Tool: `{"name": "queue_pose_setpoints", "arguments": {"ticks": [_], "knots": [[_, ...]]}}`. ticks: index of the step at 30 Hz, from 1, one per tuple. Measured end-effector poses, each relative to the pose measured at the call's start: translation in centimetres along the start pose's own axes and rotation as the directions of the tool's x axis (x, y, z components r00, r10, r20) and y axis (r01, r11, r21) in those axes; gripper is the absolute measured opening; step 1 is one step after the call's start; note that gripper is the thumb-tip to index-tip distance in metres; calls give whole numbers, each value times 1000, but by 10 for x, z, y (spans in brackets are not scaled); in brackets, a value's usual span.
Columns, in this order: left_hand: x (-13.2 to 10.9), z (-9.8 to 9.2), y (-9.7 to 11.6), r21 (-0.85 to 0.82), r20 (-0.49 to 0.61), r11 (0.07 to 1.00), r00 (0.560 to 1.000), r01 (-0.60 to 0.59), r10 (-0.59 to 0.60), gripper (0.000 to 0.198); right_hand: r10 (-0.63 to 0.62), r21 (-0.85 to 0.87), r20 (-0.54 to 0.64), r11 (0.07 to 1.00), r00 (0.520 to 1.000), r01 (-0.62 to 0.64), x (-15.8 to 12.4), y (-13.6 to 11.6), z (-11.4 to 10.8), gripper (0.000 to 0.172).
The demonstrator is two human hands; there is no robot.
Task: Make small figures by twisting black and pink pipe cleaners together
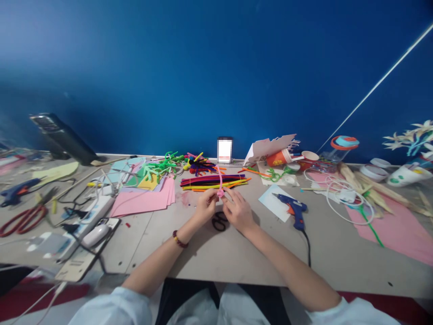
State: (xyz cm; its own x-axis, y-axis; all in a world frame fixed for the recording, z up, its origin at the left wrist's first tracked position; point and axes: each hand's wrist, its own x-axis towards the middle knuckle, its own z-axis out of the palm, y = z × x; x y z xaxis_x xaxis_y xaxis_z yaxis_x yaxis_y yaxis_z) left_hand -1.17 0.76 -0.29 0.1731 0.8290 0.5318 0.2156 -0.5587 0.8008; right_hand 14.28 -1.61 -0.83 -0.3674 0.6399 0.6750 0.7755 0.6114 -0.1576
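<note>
Both my hands meet over the middle of the table. My left hand (pixel 205 206) and my right hand (pixel 237 209) pinch a pink pipe cleaner (pixel 220 182) at its lower, curled end; the rest of it sticks up and away from me. A beaded bracelet sits on my left wrist. Small black scissors (pixel 219 221) lie flat on the table just under my hands. A bundle of coloured pipe cleaners (pixel 213 182) lies right behind my hands.
A blue glue gun (pixel 293 209) with its cord lies right of my hands. Pink paper sheets (pixel 144 201) and a power strip (pixel 91 216) lie to the left, red scissors (pixel 22 220) far left. Paper cups (pixel 282 157), white cord and pink paper fill the right.
</note>
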Motion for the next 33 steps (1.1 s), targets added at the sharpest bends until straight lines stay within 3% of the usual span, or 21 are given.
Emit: {"name": "queue_pose_setpoints", "arguments": {"ticks": [5, 9, 12, 15, 18, 21, 28, 33], "knots": [[4, -1, -1, 1, 22, 999, 999, -33, 33, 12, 31, 102, -28, 994, 999, -28, -1, 0, 3, 43], [7, -3, -5, -50, -20, 999, 1000, -18, 17, 14, 36, 254, -89, 967, 995, -12, -3, -1, 0, 42], [10, -6, -9, -81, -32, 997, 999, -12, 9, 17, 180, 452, -118, 886, 977, -108, 0, -2, -5, 31], [13, -10, -9, -24, -6, 993, 994, -112, 112, 18, 361, 684, -19, 684, 932, -251, 5, -2, -9, 19], [16, -12, -6, 26, 44, 979, 978, -204, 203, 18, 399, 797, 119, 508, 909, -327, 10, 0, -10, 13], [17, -12, -3, 71, 116, 965, 963, -253, 243, 21, 411, 827, 190, 422, 892, -371, 11, 3, -9, 15], [14, -12, -9, 199, 255, 938, 939, -285, 231, 24, 382, 830, 327, 321, 864, -456, 11, 10, -5, 21], [12, -12, -13, 242, 305, 922, 926, -301, 222, 26, 339, 821, 504, 99, 794, -563, 13, 13, -3, 23]]}}
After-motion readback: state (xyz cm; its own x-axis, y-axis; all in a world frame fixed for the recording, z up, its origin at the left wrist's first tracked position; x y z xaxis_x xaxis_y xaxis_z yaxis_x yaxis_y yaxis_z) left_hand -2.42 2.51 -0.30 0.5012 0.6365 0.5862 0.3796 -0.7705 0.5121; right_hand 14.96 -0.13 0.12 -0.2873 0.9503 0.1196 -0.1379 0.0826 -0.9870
